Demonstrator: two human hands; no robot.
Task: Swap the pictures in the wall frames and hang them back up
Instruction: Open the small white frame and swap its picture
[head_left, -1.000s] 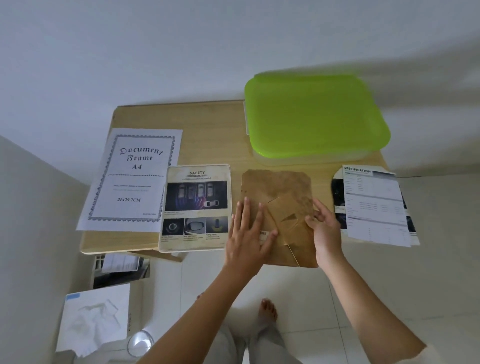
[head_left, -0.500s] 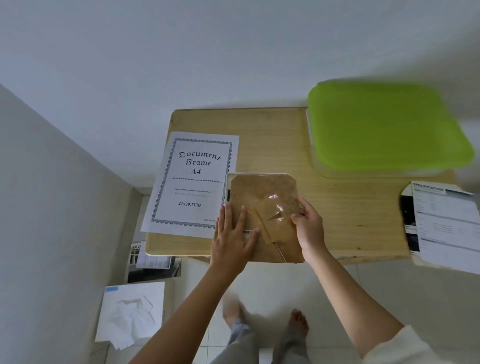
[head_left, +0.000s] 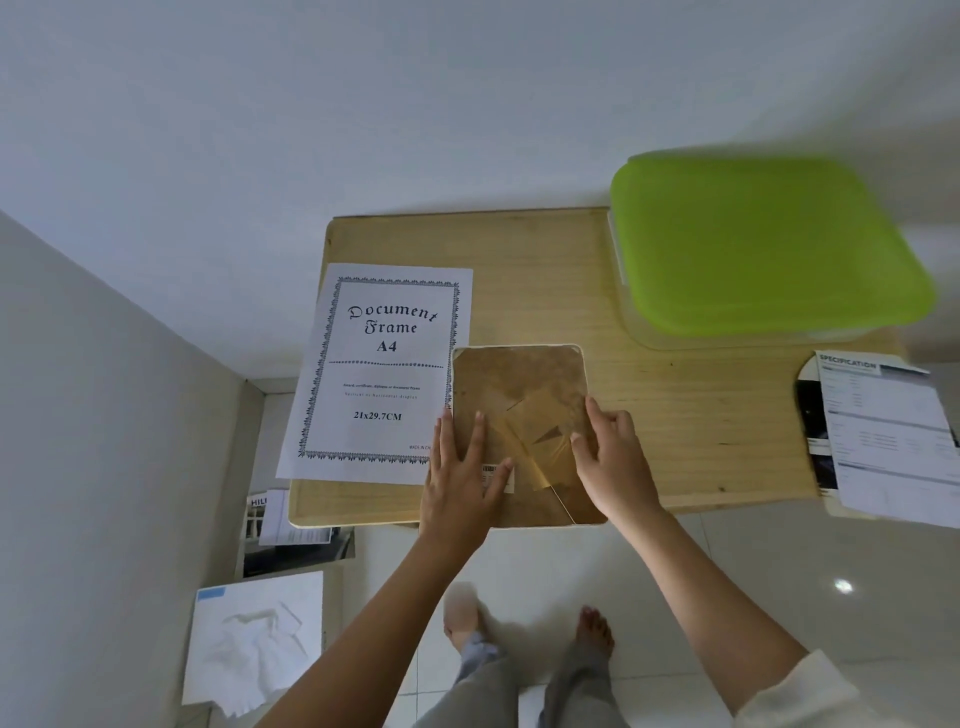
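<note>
A brown backing board (head_left: 519, 384) with a fold-out stand and a barcode sticker lies face down at the front of the wooden table (head_left: 675, 415), inside a thin white frame rim (head_left: 519, 345). Its near end overhangs the table edge. My left hand (head_left: 462, 473) rests flat on the board's left side, fingers spread and straight. My right hand (head_left: 610, 457) touches the board's right edge with bent fingertips. The white "Document Frame A4" sheet (head_left: 384, 364) sits just left of the board, its right edge slightly under it. The picture beneath the board is hidden.
A container with a green lid (head_left: 763, 244) takes up the table's back right corner. A "Specification" sheet (head_left: 883, 436) on a dark print hangs over the right edge. Papers and a white tissue box (head_left: 254, 639) sit on the floor at left. A white wall lies behind.
Both hands slid the brown board left, from beside the safety picture onto it, covering it. The camera view also swung left.
</note>
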